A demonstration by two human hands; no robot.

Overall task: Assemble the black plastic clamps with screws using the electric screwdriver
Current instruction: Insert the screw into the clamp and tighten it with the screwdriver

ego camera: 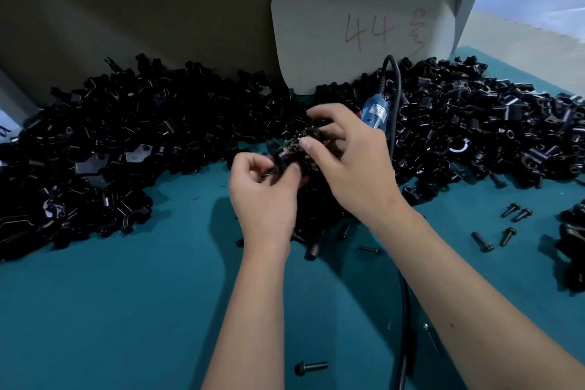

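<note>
My left hand pinches a small black clamp piece between thumb and fingers, just above the teal table. My right hand is curled over the same spot, its fingertips pinching black parts against the piece; what exactly it holds is hard to make out. The blue electric screwdriver lies behind my right hand on the pile, its black cord looping up and back. Loose black screws lie to the right.
Large heaps of black clamp parts cover the left and the right back of the teal table. A grey card marked 44 leans against the back wall. One screw lies near the front edge.
</note>
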